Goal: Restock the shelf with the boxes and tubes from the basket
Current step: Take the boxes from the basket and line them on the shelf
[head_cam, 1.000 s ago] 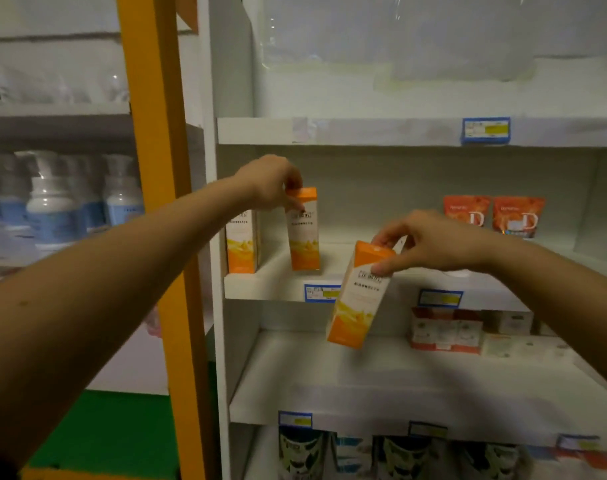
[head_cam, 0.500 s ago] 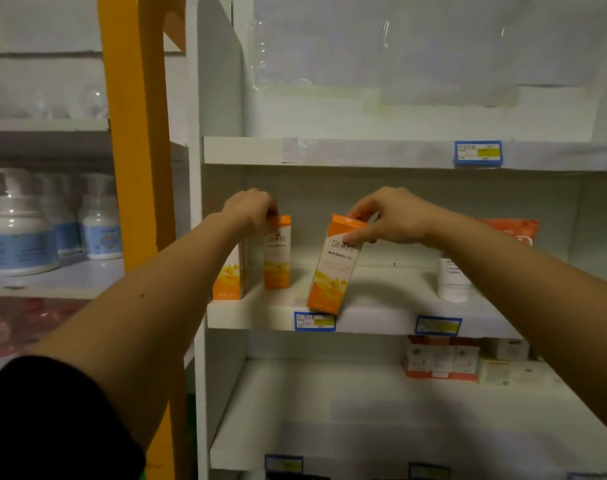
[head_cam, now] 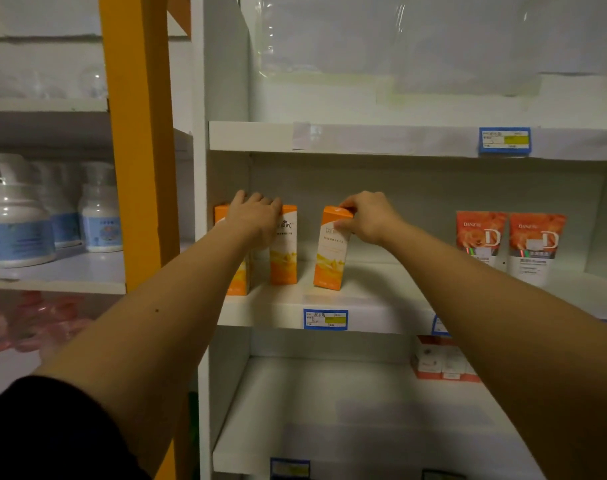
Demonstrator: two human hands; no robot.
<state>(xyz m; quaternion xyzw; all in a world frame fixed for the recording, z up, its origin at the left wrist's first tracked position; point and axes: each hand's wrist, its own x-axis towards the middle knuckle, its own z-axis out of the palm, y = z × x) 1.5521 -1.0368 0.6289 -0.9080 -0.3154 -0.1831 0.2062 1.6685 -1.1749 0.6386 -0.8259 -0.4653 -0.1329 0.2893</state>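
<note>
Orange box [head_cam: 330, 252] (slightly tilted) pinched at top by right hand [head_cam: 372, 219].

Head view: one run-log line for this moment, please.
left hand atop second box, grip unclear | right hand pinching third box, tilted on shelf

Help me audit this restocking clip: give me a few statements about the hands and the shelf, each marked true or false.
1. The right hand grips the top of an orange-and-white box. True.
2. That box is on the lowest shelf. False: it is on the middle shelf, next to two matching boxes.
3. Two orange pouches stand further right on the same shelf. True.
4. The left hand holds one of the white bottles. False: it lies over the tops of the two matching boxes; the bottles stand untouched on the neighbouring shelf unit to the left.
</note>
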